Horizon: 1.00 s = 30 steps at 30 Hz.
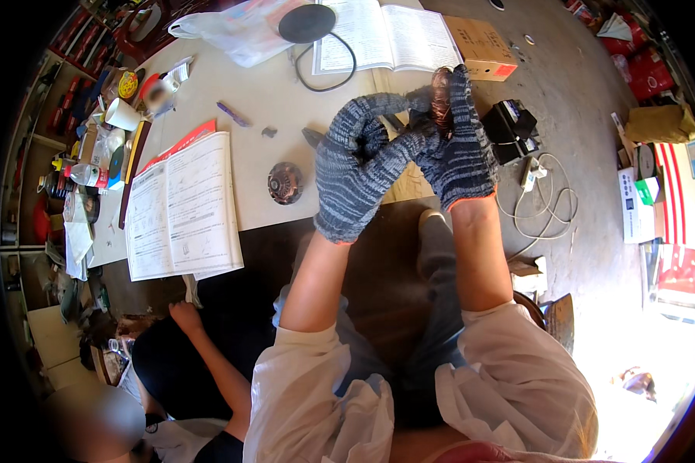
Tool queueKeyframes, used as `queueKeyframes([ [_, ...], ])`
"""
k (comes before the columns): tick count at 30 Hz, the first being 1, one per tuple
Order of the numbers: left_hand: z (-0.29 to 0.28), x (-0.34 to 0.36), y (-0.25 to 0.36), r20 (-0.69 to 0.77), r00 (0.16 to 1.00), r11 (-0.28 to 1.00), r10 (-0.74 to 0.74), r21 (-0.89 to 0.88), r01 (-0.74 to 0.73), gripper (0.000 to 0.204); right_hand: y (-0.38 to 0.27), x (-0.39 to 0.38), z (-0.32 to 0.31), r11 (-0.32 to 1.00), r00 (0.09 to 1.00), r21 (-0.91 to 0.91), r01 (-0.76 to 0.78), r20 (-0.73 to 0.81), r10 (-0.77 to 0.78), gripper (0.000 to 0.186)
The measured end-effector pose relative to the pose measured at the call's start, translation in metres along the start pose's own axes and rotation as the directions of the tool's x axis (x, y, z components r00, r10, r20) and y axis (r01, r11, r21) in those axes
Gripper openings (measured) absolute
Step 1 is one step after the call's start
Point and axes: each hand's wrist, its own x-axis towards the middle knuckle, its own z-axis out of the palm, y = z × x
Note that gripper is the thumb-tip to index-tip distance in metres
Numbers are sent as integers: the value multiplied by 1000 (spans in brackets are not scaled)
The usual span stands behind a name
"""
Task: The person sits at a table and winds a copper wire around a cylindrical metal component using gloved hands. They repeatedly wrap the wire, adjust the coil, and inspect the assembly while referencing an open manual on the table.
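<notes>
Both my hands wear dark grey-blue striped knitted gloves and are raised over the table's near right edge. My right hand [465, 150] is closed around a copper-wound part [441, 96], with its thumb and fingers on either side of the reddish wire. My left hand [355, 162] is curled, its fingertips reaching the near side of that part; whatever lies between them is hidden. A dark pointed piece [312, 137] shows beside the left glove. On the table to the left sits a round motor part with copper windings [285, 184].
An open booklet [185, 208] overhangs the table's near edge. Farther back lie a pen [232, 114], a black disc with a cable [307, 24], another open book [386, 37] and a cardboard box [480, 48]. A white cord [552, 220] loops on the floor. A co-worker's arm [216, 359] is at lower left.
</notes>
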Motion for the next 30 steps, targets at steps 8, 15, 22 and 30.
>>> queueKeyframes([
  [8,13,-7,5,-30,999,1000,-16,18,17,23,-12,-5,16,890,960,377,-254,-12,279,41],
  [15,12,-8,-3,-92,996,991,-18,131,30,19,-8,-9,23,939,976,267,-218,50,212,40],
  [22,7,-6,-3,-58,998,975,27,224,-13,18,4,-9,27,996,996,34,88,-27,-87,33],
  [30,-13,1,-12,-197,978,998,63,19,-61,20,-22,-3,21,960,966,135,-244,-55,253,34],
])
